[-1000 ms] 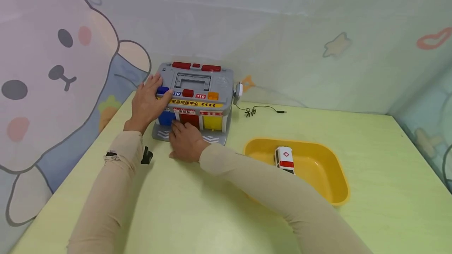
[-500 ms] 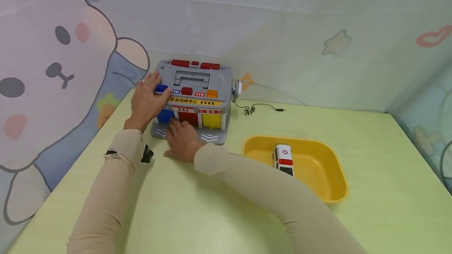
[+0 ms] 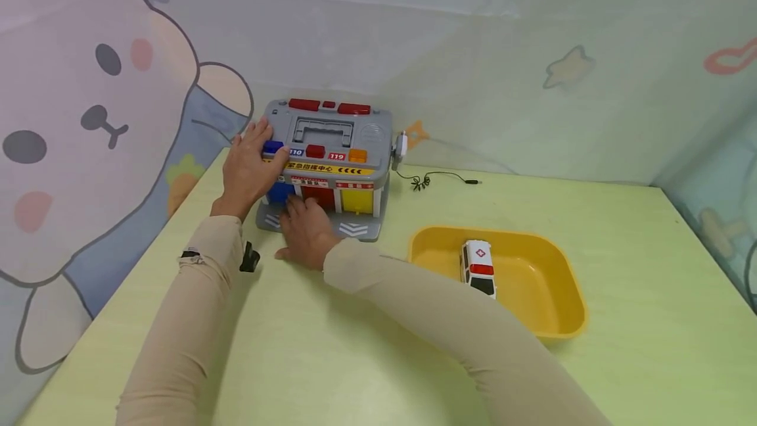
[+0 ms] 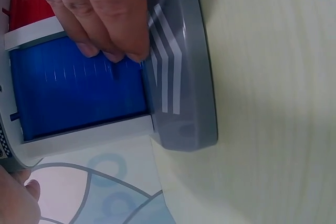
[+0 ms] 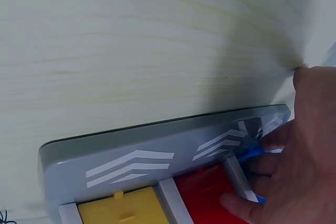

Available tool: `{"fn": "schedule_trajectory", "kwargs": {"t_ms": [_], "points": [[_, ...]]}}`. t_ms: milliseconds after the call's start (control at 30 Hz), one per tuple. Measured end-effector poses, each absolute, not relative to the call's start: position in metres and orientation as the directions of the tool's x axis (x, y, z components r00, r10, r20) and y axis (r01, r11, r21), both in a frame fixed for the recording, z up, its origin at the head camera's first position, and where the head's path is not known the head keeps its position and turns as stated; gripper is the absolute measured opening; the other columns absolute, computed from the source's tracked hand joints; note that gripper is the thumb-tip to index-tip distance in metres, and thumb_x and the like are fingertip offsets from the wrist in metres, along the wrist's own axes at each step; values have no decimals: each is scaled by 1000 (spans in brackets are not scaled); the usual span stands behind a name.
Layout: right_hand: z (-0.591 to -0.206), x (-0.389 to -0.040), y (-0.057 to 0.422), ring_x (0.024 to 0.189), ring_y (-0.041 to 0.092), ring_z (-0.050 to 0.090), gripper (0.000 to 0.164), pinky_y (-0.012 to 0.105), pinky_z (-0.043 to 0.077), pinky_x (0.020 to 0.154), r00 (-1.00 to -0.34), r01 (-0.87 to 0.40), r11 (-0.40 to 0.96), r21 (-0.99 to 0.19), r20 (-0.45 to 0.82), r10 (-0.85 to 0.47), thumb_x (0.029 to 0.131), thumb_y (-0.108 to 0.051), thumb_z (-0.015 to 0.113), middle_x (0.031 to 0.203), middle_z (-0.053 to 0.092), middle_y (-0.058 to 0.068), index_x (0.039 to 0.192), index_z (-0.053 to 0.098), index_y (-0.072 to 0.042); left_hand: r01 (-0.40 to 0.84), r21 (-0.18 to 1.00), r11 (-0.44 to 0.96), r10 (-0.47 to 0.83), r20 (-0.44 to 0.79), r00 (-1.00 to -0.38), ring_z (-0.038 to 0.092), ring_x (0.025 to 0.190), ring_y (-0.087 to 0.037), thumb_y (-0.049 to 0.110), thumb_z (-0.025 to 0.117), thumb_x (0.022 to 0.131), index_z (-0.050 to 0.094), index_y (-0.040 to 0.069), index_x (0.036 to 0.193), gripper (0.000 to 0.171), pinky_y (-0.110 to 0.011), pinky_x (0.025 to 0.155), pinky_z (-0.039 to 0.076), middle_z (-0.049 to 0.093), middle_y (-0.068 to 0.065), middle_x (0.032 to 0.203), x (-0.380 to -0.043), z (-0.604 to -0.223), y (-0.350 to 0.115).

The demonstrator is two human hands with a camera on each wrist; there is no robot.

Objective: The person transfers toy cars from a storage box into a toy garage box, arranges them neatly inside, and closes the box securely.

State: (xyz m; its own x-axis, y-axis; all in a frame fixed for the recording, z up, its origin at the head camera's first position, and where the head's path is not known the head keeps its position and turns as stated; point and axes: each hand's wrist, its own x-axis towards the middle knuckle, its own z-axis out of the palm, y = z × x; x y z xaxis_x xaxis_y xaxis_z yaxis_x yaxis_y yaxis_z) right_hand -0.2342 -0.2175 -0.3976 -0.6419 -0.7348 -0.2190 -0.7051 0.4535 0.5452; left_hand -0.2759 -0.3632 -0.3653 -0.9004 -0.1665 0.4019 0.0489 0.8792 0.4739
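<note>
A grey toy garage [image 3: 378, 137] with blue, red and yellow doors stands at the back left in the head view. My left hand [image 3: 248, 166] rests on its top left corner, thumb near the blue button. Low in front, the fingers of my right hand [image 3: 307, 232] touch the lower part of the blue door [image 4: 79, 87], which looks closed. In the right wrist view that hand [image 5: 310, 166] covers most of the blue door, beside the red door [image 5: 205, 195] and the yellow door [image 5: 126, 208].
A yellow tray [image 3: 552, 288] holding a white toy ambulance [image 3: 478, 265] stands right of the garage, partly behind my right sleeve. A thin black cable [image 3: 440, 175] lies behind. The patterned backdrop [image 3: 473, 71] rises at the table's [image 3: 284, 347] rear edge.
My right hand has shifted slightly left at the blue door. The left hand stays on the garage's top corner. The whole view sways a little.
</note>
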Motion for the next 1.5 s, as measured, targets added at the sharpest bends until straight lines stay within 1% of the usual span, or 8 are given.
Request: {"fn": "schedule_trajectory", "kwargs": {"t_ms": [167, 467, 633, 800, 933, 1067, 1233, 1500], "points": [[-397, -236, -211, 156, 22, 16, 80, 40, 20, 126, -603, -752, 455, 478, -218, -767, 97, -72, 24, 168, 21, 3, 160, 25, -24, 57, 479, 876, -158, 397, -904, 21, 155, -31, 43, 51, 99, 36, 4, 154, 69, -48, 127, 10, 30, -12, 164, -277, -368, -364], [-385, -237, -192, 157, 18, 14, 72, 43, 17, 127, -418, -889, 362, 280, -175, -891, 100, -66, 24, 168, 23, -1, 159, 29, -25, 67, 454, 888, -128, 384, -914, 18, 155, -33, 44, 49, 100, 33, 4, 155, 70, -49, 127, 7, 27, -13, 164, -280, -369, -365], [-367, -232, -176, 157, 20, 14, 71, 46, 15, 127, -325, -918, 289, 270, -97, -941, 101, -64, 25, 167, 25, 1, 159, 30, -23, 68, 435, 898, -109, 370, -923, 16, 156, -34, 45, 49, 100, 31, 4, 156, 71, -51, 127, 7, 25, -14, 165, -280, -368, -366], [-351, -235, -155, 157, 21, 15, 68, 41, 10, 128, -277, -939, 265, 219, -28, -960, 103, -60, 29, 167, 25, 2, 159, 30, -21, 79, 438, 896, -88, 347, -934, 13, 156, -35, 44, 49, 101, 29, 0, 155, 73, -53, 127, 7, 22, -17, 166, -277, -367, -371], [-338, -243, -137, 158, 20, 11, 66, 36, 5, 128, -273, -951, 274, 144, 27, -962, 105, -56, 30, 168, 21, 3, 159, 27, -18, 87, 446, 891, -72, 329, -942, 11, 156, -36, 44, 49, 101, 28, -1, 155, 74, -55, 126, 8, 20, -18, 166, -274, -364, -374], [-329, -254, -120, 158, 20, 9, 65, 37, 6, 128, -303, -949, 309, 61, 96, -948, 105, -52, 33, 168, 21, 4, 160, 27, -17, 81, 451, 889, -57, 285, -957, 9, 156, -36, 48, 48, 101, 25, 1, 157, 77, -58, 125, 11, 17, -16, 167, -271, -359, -376], [-325, -273, -101, 158, 21, 9, 65, 39, 9, 128, -388, -922, 384, -54, 153, -909, 106, -49, 36, 168, 19, 5, 160, 24, -16, 71, 450, 890, -43, 238, -970, 9, 156, -38, 54, 46, 100, 21, 4, 159, 81, -61, 123, 14, 12, -13, 169, -270, -355, -381], [-332, -301, -85, 158, 25, 9, 68, 42, 12, 128, -527, -850, 516, -107, 175, -832, 105, -49, 36, 169, 18, 8, 161, 19, -14, 61, 465, 883, -37, 200, -979, 7, 156, -38, 55, 45, 99, 18, 5, 159, 83, -62, 123, 13, 8, -12, 170, -267, -356, -385]]}}
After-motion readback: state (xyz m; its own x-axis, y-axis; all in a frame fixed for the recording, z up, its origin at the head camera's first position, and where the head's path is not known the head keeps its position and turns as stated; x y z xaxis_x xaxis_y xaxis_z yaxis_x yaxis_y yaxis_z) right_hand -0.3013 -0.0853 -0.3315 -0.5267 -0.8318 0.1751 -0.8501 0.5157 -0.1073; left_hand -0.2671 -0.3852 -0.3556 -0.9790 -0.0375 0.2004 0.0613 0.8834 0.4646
